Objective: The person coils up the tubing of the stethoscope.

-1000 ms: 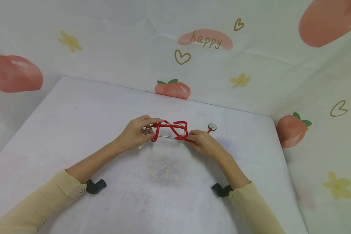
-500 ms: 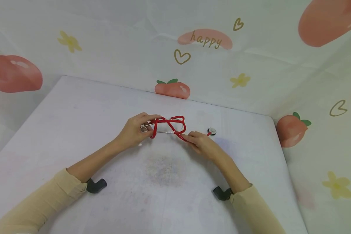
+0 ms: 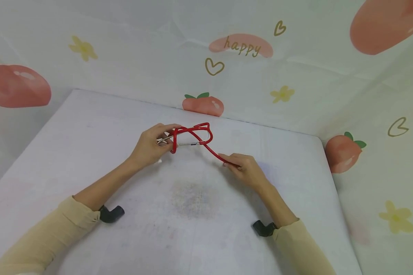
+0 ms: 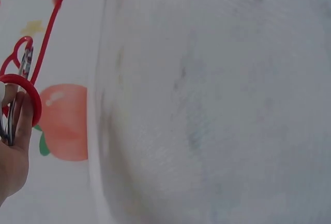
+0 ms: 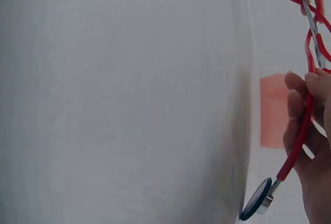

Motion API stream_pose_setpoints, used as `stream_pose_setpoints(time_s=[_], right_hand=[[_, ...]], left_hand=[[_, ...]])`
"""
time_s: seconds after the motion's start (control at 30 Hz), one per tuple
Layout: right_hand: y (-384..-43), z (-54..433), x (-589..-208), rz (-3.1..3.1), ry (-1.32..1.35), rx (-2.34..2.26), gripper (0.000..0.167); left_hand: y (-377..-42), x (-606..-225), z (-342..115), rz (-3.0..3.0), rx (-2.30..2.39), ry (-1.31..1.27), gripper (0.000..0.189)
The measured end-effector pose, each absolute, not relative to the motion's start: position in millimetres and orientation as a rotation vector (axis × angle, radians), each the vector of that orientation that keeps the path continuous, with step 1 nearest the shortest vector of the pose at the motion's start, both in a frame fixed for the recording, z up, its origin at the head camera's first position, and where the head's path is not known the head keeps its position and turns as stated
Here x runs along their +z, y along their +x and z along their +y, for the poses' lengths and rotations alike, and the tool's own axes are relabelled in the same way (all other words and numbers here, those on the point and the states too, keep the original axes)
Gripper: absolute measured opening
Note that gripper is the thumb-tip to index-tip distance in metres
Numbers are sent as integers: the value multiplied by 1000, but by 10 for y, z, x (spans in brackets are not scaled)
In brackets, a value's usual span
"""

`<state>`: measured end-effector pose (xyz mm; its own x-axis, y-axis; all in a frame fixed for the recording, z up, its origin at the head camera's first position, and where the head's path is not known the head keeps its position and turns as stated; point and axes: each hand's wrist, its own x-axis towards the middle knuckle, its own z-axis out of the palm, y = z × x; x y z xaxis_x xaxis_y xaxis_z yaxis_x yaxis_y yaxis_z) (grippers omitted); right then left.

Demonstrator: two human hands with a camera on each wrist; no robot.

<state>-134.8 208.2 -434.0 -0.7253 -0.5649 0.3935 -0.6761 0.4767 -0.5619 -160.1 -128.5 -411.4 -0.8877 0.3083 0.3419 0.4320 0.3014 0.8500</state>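
Note:
A stethoscope with red tubing and metal ear tubes is held up between both hands, its tubing looped round the metal part. My left hand grips the looped bundle at the ear-tube end. Further right and lower, my right hand pinches the free red tube between thumb and fingers. Past that hand, the round chest piece hangs at the tube's end in the right wrist view; in the head view it is hidden. In the left wrist view the red loop circles the left fingers and metal tubes.
A white table with a greyish smudge lies under the hands. Behind it and to the right stands a white backdrop printed with peaches, flowers and hearts. Black angled pieces sit at both sleeve cuffs.
My left hand has moved up and slightly left with the looped bundle. The right hand has shifted right, drawing out a longer stretch of tube; the chest piece has left the head view.

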Motion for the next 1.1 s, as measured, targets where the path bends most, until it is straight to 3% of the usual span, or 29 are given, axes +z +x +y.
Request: stream_pose_setpoints(time_s=[0.83, 1.1], right_hand=[[-1286, 1954, -4195, -2563, 1362, 1218, 31], [-1232, 1872, -4106, -2624, 1427, 1232, 32]], left_hand=[[-1541, -4187, -1144, -2487, -1644, -712, 51], [-1436, -3985, -1071, -2453, -1630, -787, 52]])
